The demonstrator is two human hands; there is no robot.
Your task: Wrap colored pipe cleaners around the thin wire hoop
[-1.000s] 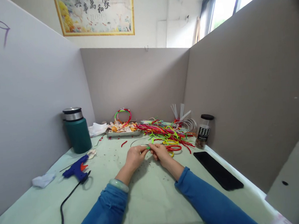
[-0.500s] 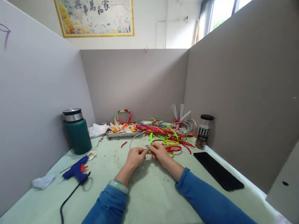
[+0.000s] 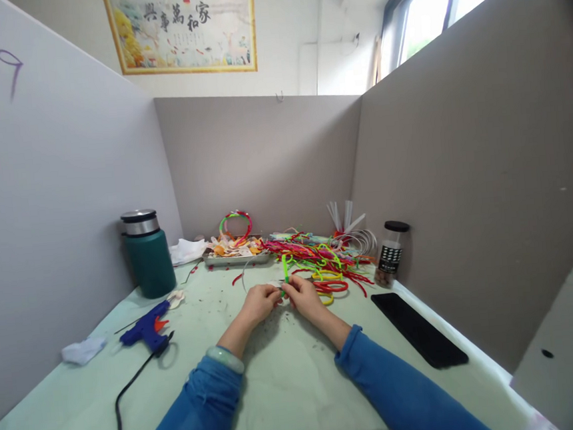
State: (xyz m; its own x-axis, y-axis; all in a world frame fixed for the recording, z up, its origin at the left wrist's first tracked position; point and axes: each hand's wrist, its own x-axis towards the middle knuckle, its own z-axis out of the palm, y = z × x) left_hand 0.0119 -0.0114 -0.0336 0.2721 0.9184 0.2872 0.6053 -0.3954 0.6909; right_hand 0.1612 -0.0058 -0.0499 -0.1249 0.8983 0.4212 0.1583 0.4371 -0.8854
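From where I stood, the shallow metal tray (image 3: 238,261) at the back of the table held a heap of cream and orange petal-like pieces (image 3: 234,247); a red-and-green ring (image 3: 250,223) stood upright among them. The clear jar (image 3: 390,257) at the right, fitted with a black lid, contained brown matter at its base, too small to identify. The teal bottle (image 3: 150,264) at the left was closed; its contents were hidden.

The green pipe cleaner (image 3: 285,267) was located between the two hands, at the fingertips. Its upper length projected upward above the grip; a short green portion showed just below. The left hand (image 3: 259,303) pinched the lower portion, and the right hand (image 3: 305,297) pinched directly above, thumb and fingers closed. A thin pale strand (image 3: 244,279) curved beyond the left hand; whether that hand also gripped it, I could not tell. Red-handled scissors (image 3: 340,286) lay just beside the right hand
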